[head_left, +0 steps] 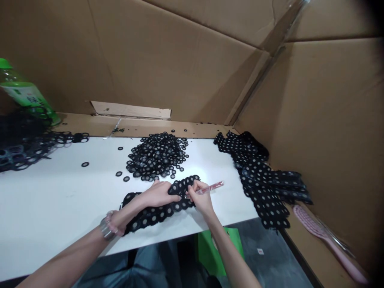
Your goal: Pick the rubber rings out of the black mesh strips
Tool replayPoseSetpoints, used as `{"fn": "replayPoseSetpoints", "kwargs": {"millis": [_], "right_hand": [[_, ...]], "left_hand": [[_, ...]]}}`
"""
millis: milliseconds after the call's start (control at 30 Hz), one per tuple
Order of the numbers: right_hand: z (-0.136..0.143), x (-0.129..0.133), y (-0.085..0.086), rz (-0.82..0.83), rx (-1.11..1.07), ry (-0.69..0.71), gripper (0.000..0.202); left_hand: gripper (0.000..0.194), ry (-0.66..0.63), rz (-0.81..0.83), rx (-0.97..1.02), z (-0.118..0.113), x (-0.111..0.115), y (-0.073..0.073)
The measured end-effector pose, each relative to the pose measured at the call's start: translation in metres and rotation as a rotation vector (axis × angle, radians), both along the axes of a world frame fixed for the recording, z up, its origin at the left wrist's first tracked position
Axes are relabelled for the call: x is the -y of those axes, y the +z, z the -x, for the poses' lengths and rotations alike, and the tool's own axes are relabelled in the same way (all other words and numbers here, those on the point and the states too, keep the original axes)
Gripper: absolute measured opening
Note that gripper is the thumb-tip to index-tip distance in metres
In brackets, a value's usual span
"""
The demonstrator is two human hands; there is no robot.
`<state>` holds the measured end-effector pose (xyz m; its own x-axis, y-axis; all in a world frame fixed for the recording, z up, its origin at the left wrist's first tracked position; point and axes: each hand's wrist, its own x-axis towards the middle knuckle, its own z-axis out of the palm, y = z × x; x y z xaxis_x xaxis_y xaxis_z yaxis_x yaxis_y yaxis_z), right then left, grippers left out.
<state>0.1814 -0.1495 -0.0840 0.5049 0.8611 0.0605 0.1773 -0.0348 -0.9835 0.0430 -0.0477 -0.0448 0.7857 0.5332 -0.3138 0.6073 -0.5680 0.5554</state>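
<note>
A black strip with rows of pale round dots (145, 221) lies on the white table near its front edge. My left hand (157, 194) rests on it, fingers bent, thumb pointing right and pressing the strip. In my right hand (201, 197) is a slim tool with a red, clear-wrapped handle (213, 187), pinched between thumb and fingers. Its tip meets the strip close to my left thumb and is too small to make out. Behind the strip sits a heap of small black rings (157, 154).
Dotted black pieces (259, 180) are piled at the table's right end. A pink hairbrush (312, 224) lies on cardboard at right. Black netting (21, 140) and a green bottle (28, 96) stand at left. Loose rings (119, 173) lie beside the heap; cardboard walls (168, 60) rise behind.
</note>
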Motion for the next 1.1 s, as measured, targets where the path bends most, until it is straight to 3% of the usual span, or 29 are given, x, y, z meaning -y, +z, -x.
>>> {"fn": "replayPoseSetpoints", "kwargs": {"millis": [100,233,800,1100], "right_hand": [[0.001,0.001,0.001,0.018,0.013,-0.001,0.027],[0.001,0.001,0.0,0.022,0.038,-0.01,0.027],[0.001,0.001,-0.005,0.008,-0.005,-0.033,0.025],[0.005,0.001,0.001,0.026,0.178,0.013,0.028]], "left_hand": [[0.047,0.043,-0.033,0.01,-0.001,0.002,-0.007],[0.041,0.063,-0.01,0.076,0.001,0.003,-0.013],[0.041,0.171,0.104,0.129,0.005,0.004,-0.024],[0.038,0.185,0.123,0.159,0.006,0.005,-0.023]]}}
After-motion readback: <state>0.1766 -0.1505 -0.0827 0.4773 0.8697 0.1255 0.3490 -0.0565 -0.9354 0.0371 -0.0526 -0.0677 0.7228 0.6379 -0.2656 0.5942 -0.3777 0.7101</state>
